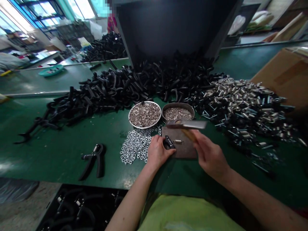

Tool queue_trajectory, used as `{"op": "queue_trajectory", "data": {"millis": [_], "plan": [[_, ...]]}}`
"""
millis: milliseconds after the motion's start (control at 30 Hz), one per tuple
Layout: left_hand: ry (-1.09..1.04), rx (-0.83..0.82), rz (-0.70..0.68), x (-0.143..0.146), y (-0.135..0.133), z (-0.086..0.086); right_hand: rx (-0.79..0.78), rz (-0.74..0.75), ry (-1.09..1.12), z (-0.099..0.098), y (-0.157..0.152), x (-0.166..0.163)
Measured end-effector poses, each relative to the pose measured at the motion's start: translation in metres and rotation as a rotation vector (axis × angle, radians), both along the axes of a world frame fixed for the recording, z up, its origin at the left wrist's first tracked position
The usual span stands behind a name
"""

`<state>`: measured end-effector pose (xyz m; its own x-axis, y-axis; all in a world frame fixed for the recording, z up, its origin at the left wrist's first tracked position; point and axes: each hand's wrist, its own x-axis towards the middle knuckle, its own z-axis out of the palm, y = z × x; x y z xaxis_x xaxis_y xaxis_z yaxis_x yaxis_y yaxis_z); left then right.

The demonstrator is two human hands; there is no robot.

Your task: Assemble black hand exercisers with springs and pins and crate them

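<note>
My left hand (157, 150) is closed on a black plastic handle piece (170, 142), pressing it down on a flat metal plate (185, 153). Most of that piece is hidden by my fingers. A small coil spring (178, 141) lies on the plate just right of it. My right hand (213, 157) grips the wooden handle of a hammer (186, 124), whose metal head is raised over the far part of the plate. Left of my hands rests an assembled black hand gripper (100, 160) with a spring at its top. Loose metal nuts (134, 147) spread beside my left hand.
A round dish (130, 119) of metal pins and an oval tin (193, 113) of small metal parts stand behind the plate. Black handles (115, 86) are heaped along the back. Springs and bolts (247, 99) pile up at right near a cardboard box (286, 77).
</note>
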<state>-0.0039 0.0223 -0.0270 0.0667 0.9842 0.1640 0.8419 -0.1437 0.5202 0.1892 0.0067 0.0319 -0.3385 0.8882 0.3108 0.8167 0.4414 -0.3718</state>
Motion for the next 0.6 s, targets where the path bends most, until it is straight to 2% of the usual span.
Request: {"op": "queue_trajectory", "data": {"millis": [67, 133, 300, 467, 600], "plan": [[0.001, -0.005, -0.004, 0.0, 0.0, 0.0, -0.179, 0.026, -0.154, -0.008, 0.003, 0.0], [0.003, -0.01, -0.005, 0.001, 0.0, 0.0, -0.258, 0.035, -0.207, -0.014, 0.006, 0.0], [0.005, -0.012, 0.002, 0.001, 0.0, 0.0, -0.1, -0.021, -0.101, -0.014, 0.003, -0.002], [0.01, -0.028, 0.005, 0.001, 0.001, 0.0, -0.199, 0.007, -0.301, -0.025, 0.006, 0.004], [-0.057, -0.036, 0.017, 0.001, 0.0, 0.001, -0.021, -0.198, -0.379, -0.038, -0.005, 0.036]]}}
